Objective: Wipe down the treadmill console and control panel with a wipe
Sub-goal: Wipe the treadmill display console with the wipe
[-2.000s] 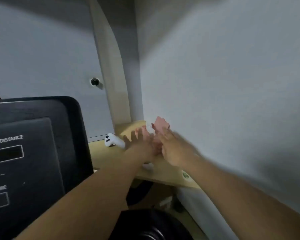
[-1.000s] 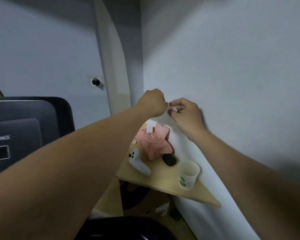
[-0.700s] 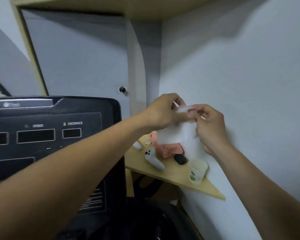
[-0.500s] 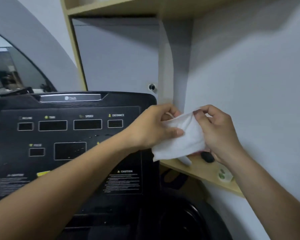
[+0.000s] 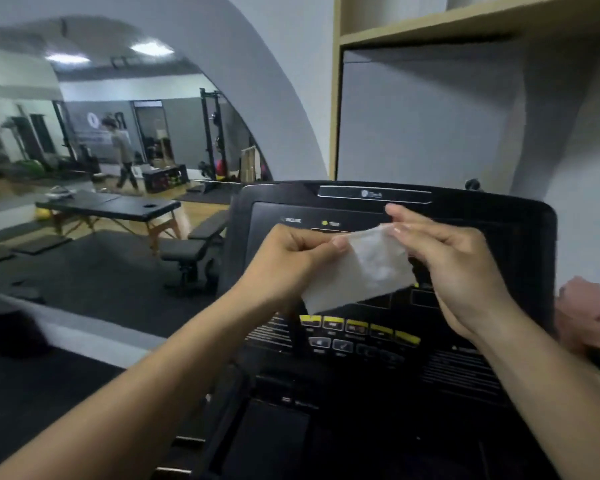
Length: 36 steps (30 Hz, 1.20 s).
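Observation:
A white wipe (image 5: 359, 270) is stretched between both hands in front of the black treadmill console (image 5: 520, 244). My left hand (image 5: 288, 258) pinches its upper left corner. My right hand (image 5: 454, 268) holds its upper right edge with the fingertips. The wipe hangs apart from the console face and hides part of the displays. Below it, a row of yellow and grey buttons (image 5: 357, 336) on the control panel shows.
The pink wipe pack (image 5: 586, 313) lies at the right edge on a wooden shelf. A wooden shelf unit (image 5: 430, 26) rises behind the console. To the left, a large mirror reflects a massage table (image 5: 111, 207), a bench (image 5: 194, 244) and a walking person.
The wipe has come out of the pink pack and been carried left from the side shelf to in front of the console. My view has turned left with it.

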Each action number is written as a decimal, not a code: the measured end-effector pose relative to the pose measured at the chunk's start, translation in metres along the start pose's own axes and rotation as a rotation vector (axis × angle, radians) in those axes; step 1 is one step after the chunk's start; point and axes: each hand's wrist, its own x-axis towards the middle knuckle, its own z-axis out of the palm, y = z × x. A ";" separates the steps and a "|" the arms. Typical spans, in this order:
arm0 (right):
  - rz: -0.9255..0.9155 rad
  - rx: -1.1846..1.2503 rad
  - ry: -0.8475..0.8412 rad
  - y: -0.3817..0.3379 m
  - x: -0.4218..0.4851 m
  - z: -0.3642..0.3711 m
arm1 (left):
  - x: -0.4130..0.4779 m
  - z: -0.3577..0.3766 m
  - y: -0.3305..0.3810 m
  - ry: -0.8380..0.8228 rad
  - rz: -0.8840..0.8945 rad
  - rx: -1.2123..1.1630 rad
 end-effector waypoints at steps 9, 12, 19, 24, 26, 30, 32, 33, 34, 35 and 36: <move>-0.028 0.029 0.096 0.016 0.012 0.143 | -0.001 -0.123 -0.029 0.052 0.105 0.044; 0.043 -0.050 0.133 0.024 0.006 0.168 | -0.001 -0.137 -0.049 -0.009 0.087 0.047; 0.386 -0.005 -0.269 0.030 -0.006 0.180 | 0.005 -0.153 -0.078 -0.099 0.081 -0.165; 0.487 0.044 -0.255 0.030 0.003 0.172 | 0.006 -0.166 -0.082 -0.205 -0.025 -0.310; 0.431 0.140 -0.165 0.027 0.011 0.169 | 0.006 -0.169 -0.081 -0.238 -0.156 -0.283; 0.358 0.220 -0.024 0.021 0.022 0.168 | 0.014 -0.162 -0.073 -0.340 -0.295 -0.355; 0.440 0.129 0.054 0.024 0.022 0.168 | 0.018 -0.157 -0.068 -0.270 -0.265 -0.424; 0.509 0.107 0.042 0.026 0.020 0.167 | 0.019 -0.153 -0.066 -0.226 -0.249 -0.436; 0.570 0.118 0.000 0.028 0.017 0.168 | 0.019 -0.150 -0.064 -0.198 -0.238 -0.435; 0.606 0.155 -0.028 0.029 0.015 0.168 | 0.020 -0.147 -0.064 -0.183 -0.236 -0.427; 0.619 0.203 -0.023 0.029 0.013 0.169 | 0.020 -0.145 -0.065 -0.175 -0.230 -0.418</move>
